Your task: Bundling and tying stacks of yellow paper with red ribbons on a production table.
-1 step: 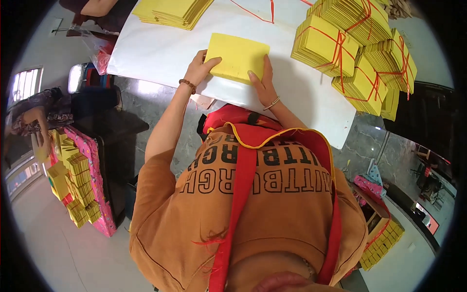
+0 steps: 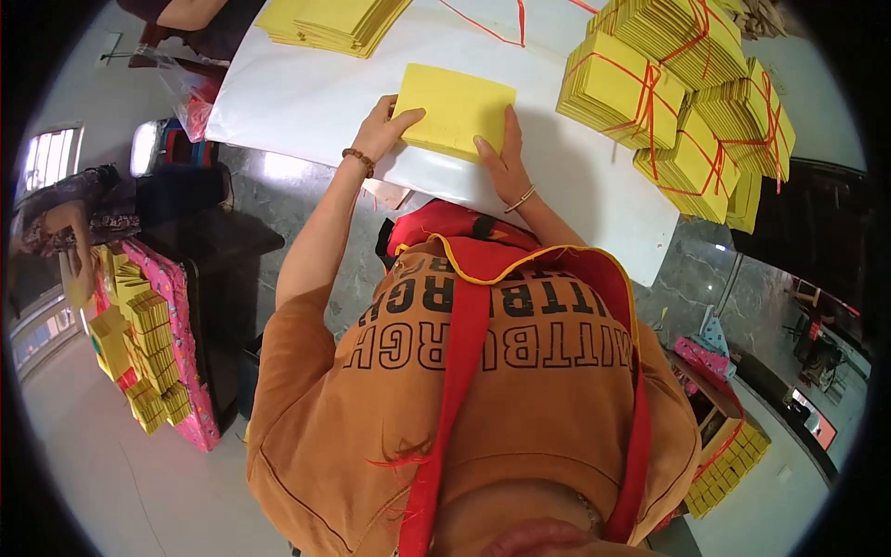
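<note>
Closest to the camera, wears a brown shirt (image 2: 520,408) under a red strap (image 2: 453,390). Just past the chest, holds a yellow stack (image 2: 457,110) of flat pieces between both hands, at the near edge of the white bench (image 2: 297,107); hard to judge from this angle whether resting on the surface or raised slightly clear of it.

With the left hand (image 2: 385,128), grasps the left side of the stack, fingers around the edge, thumb laid over the top face. With the right hand (image 2: 503,153), grasps the opposite side, fingers along the edge, thumb at the near side.

To hold the block neatly, press inward evenly from both sides, without bowing the top piece. Lay the thumbs flat rather than digging in, to spare the corners. Check the near face for pieces poking out, and true up any against the bench before loosening the fingers.

Farther right, note tied bundles (image 2: 626,88) bound with red ties and crowded together; leave the gap between them and the right hand, to avoid knocking them. Toward the far side, see a loose red cord (image 2: 522,28) and, to its left, an untied stack (image 2: 329,23) with uneven edges.

Well apart at left, spot a co-worker's arm (image 2: 82,249) beside more yellow bundles (image 2: 148,316) on a pink cloth (image 2: 183,320).
</note>
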A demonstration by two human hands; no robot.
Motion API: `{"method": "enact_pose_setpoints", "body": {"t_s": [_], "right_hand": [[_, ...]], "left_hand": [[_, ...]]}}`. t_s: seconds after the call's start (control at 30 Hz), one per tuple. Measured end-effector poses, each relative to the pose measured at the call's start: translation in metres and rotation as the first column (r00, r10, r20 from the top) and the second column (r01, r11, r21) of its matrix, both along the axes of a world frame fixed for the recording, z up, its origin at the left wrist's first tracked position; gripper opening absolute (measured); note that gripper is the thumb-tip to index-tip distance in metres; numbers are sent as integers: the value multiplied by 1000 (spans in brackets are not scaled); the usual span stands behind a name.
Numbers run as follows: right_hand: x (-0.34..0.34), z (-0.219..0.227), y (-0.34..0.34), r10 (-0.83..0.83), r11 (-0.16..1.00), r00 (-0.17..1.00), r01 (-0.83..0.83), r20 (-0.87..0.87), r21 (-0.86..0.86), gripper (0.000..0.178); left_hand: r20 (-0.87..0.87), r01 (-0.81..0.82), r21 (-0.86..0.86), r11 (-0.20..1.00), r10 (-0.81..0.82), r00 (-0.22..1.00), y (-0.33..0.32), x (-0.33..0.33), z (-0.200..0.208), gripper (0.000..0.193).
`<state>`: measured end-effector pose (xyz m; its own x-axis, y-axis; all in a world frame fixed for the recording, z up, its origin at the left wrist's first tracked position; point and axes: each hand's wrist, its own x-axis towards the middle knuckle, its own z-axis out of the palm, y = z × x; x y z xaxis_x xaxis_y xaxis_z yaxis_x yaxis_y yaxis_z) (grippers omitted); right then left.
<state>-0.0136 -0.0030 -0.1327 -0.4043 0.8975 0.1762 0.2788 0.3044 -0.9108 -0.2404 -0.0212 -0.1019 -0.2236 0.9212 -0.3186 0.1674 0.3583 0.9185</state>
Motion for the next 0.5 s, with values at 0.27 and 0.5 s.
{"method": "enact_pose_setpoints", "body": {"t_s": [0.27, 0.5], "right_hand": [[0, 21, 8, -85, 995, 995, 82, 53, 65, 63], [4, 46, 13, -78, 988, 987, 57, 143, 147, 48]], "left_hand": [[10, 111, -181, 977, -111, 994, 9, -7, 31, 91], [58, 101, -145, 984, -94, 994, 5, -10, 25, 93]]}}
